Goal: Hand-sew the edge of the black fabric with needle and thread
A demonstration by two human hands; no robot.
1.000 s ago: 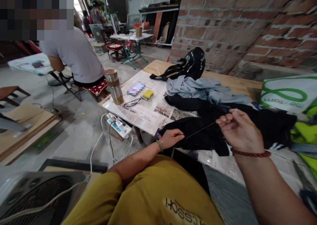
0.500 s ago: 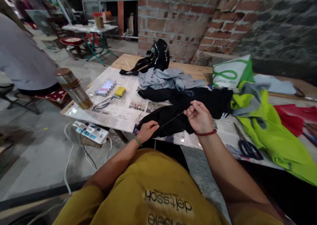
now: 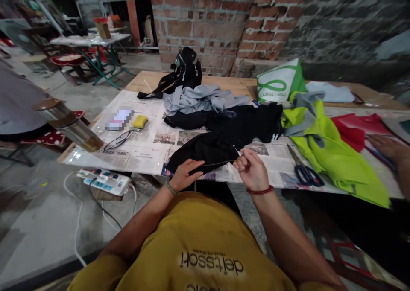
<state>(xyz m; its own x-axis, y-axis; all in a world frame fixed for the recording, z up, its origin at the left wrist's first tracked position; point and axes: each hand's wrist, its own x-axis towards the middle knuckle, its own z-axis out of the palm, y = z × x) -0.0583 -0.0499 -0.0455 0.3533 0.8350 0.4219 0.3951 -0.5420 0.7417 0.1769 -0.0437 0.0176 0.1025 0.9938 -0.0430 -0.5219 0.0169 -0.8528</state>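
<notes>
Black cloth (image 3: 205, 152) lies folded along the table's near edge. My left hand (image 3: 185, 176) rests at its lower left edge, fingers stretched out and thumb apart from them. A thin light thread (image 3: 221, 162) runs nearly level across the cloth from my left fingertips to my right hand. My right hand (image 3: 253, 169) is closed in a pinch on the thread, just right of the cloth; whether a needle is in those fingers is too small to tell. Dark-handled scissors (image 3: 306, 171) lie on the newspaper to the right of my right hand.
Yellow-green clothing (image 3: 333, 163) lies right of the scissors, with another person's hand (image 3: 382, 148) beyond. Left are a tilted steel and glass bottle (image 3: 70, 124), glasses (image 3: 118, 141), a yellow sponge-like block (image 3: 140, 121) and a phone (image 3: 119, 118). A power strip (image 3: 104, 181) sits below the table's edge.
My right hand has come down toward the table edge, and the thread now runs flatter. My left fingers have spread from a pinch. The view has turned right, bringing another person's hand in.
</notes>
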